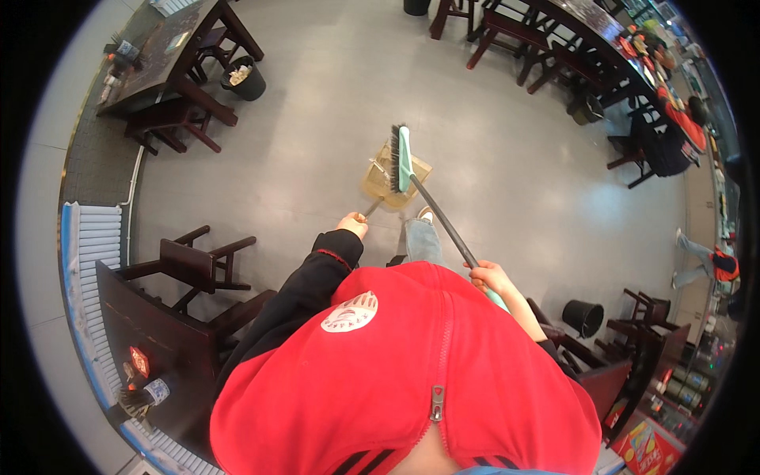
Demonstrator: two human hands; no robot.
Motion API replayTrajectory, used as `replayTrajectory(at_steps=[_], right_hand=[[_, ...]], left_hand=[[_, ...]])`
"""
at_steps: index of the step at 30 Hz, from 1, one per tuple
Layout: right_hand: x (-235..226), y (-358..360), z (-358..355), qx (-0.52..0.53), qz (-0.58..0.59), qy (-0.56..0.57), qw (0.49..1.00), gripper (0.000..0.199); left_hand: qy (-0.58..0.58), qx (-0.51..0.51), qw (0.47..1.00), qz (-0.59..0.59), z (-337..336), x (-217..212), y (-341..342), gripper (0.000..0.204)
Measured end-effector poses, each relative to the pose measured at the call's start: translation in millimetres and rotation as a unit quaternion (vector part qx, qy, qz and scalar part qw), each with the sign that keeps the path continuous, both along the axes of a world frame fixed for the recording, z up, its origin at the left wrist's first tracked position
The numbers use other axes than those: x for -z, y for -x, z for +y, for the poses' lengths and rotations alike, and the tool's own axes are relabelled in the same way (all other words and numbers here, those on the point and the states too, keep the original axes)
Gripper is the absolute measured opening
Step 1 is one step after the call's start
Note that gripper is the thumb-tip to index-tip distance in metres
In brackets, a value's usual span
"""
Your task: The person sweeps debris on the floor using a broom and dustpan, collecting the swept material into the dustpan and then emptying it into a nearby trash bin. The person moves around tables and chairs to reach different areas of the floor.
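Note:
My left hand grips the thin handle of a translucent yellow dustpan that rests low over the grey floor ahead of me. A green-headed broom with dark bristles sits with its head in the dustpan. Its dark stick runs back to my right hand, which is closed around it near the green grip end. My red jacket fills the lower middle of the view, and one shoe shows under the broom stick.
Dark wooden tables and chairs stand at left, top left and top right. A black bin sits by the far-left table, another bucket at right. Other people sit and stand along the right edge.

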State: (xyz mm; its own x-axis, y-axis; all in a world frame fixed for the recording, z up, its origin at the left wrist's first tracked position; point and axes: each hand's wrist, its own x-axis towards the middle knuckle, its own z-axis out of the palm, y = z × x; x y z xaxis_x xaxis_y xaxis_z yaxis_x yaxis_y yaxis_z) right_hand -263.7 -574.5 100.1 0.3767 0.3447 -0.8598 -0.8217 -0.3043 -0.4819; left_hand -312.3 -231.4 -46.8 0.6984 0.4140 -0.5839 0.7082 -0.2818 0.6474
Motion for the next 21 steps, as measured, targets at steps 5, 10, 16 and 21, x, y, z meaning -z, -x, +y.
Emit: replayTrajectory(at_steps=[5,10,16,21], right_hand=[[35.2,-119.9,44.8,-0.068,-0.046,0.027,0.996,0.014],[9.4,-238.5,60.5,-0.118,-0.013,-0.009,0.993,0.025],[-13.5,-364.3,127.0,-0.181,0.002,-0.054,0.982,0.03],[-14.6,-451.1,221.6,-0.167,0.038,-0.072,0.983,0.029]], left_hand=[[0.079,-0.116,0.99,0.01,27.2,-35.9,-62.1,0.019],[0.157,-0.266,0.951,0.032,48.6,-71.8,-121.3,0.012],[0.126,-0.302,0.943,-0.061,91.5,-32.6,-192.4,0.009],[0.157,-0.355,0.921,-0.012,168.6,7.7,-250.8,0.009]])
